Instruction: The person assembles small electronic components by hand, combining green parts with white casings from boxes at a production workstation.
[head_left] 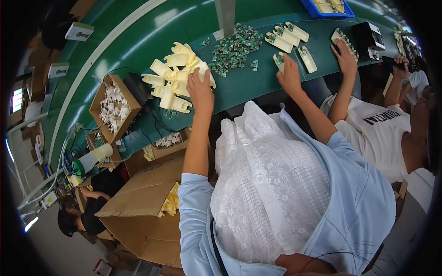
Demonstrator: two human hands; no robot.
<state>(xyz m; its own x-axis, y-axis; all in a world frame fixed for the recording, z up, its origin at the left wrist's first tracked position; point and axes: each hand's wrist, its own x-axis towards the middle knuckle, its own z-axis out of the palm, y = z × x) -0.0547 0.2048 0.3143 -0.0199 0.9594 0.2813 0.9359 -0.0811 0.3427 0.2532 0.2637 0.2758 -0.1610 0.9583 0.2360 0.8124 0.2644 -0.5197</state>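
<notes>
The left hand (201,89) rests with fingers on the pile of cream housings (175,76), the right hand (290,76) pins 1 housing (279,60) on the green surface (239,85); careless pulling could topple the pile.

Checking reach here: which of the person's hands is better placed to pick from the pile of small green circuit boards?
Probably the right hand: it rests beside a cream shell, with loose boards from the pile nearby. The left hand lies on the cream housings.
</notes>
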